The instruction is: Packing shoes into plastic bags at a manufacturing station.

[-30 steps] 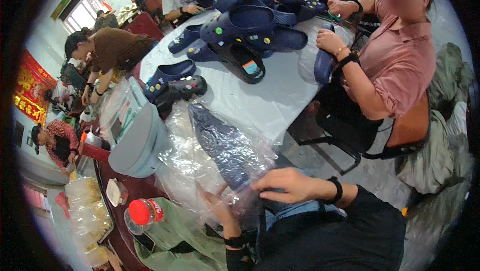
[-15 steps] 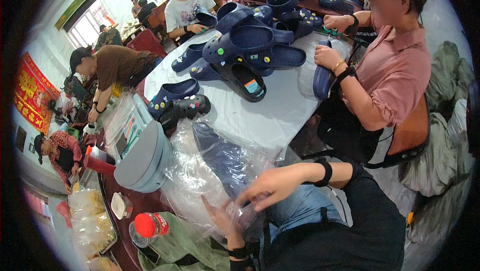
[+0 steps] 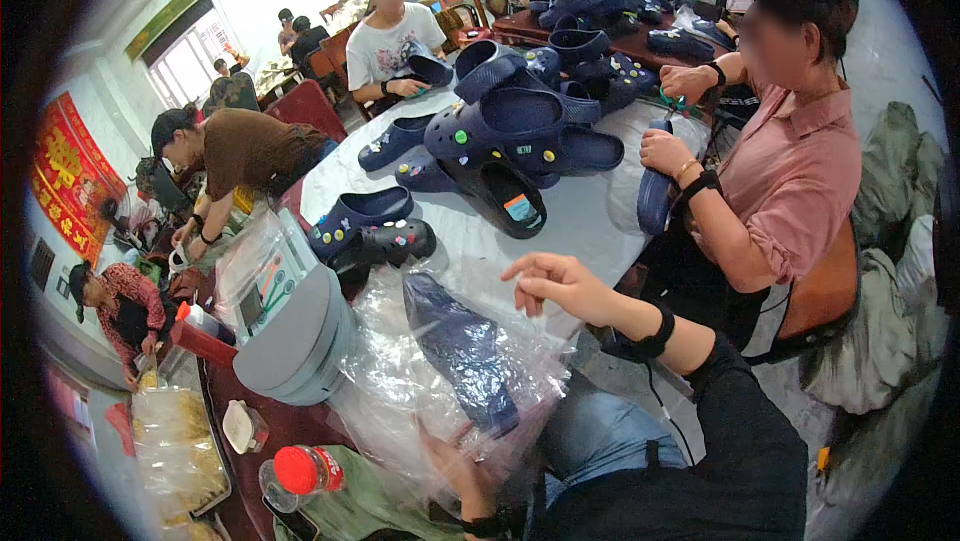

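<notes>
Maybe for easy reach, the blue shoe (image 3: 455, 341) lies in a clear bag (image 3: 375, 341) by the near edge of the counter (image 3: 590, 226). The left hand (image 3: 455, 463) meets the bag, grip unclear; the right hand (image 3: 565, 288) is loosely open, empty.

Far beyond the plastic bag (image 3: 385, 356), a window (image 3: 185, 56) glows overexposed; glare streaks the bag, the left hand (image 3: 458, 463) at its near end looks blurred, fisheye edges curve into black.
</notes>
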A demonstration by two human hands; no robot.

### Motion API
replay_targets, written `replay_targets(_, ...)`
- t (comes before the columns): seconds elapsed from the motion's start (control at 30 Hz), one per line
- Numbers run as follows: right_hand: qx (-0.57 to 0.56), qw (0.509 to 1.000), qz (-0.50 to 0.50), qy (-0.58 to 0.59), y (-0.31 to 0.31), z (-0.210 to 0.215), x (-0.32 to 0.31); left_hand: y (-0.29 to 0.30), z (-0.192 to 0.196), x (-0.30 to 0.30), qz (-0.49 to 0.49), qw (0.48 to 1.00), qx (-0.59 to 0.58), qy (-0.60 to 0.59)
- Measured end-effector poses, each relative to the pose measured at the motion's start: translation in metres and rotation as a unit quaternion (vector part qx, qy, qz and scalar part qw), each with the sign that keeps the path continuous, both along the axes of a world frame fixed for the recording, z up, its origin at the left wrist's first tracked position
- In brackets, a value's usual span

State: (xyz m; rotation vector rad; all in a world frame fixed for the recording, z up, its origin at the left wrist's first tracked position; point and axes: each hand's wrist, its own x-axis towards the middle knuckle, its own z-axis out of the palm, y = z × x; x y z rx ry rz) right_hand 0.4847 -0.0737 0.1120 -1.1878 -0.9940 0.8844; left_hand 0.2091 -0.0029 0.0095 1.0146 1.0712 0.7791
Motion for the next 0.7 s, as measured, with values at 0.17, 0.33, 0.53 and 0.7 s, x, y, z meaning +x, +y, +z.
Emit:
replay_targets(0.17, -0.048, 0.997, 0.022, -0.057, 0.024, -0.025, 0.000, 0.009, -0.034, -0.007, 0.023, 0.996, 0.078, -0.024)
replay_targets(0.33, 0.045, 0.954, -0.246, -0.166, 0.060, -0.048, 0.042, 0.007, -0.021, 0.000, 0.033, 0.999, 0.004, 0.004)
replay_targets(0.53, 0.051, 0.940, -0.125, -0.314, 0.067, -0.049, 0.041, 0.011, -0.024, -0.002, 0.010, 0.999, 0.023, 0.044)
replay_targets(0.7, 0.026, 0.938, -0.172, -0.301, 0.090, -0.035, 0.072, 0.009, -0.030, -0.011, 0.022, 0.994, 0.086, 0.066)
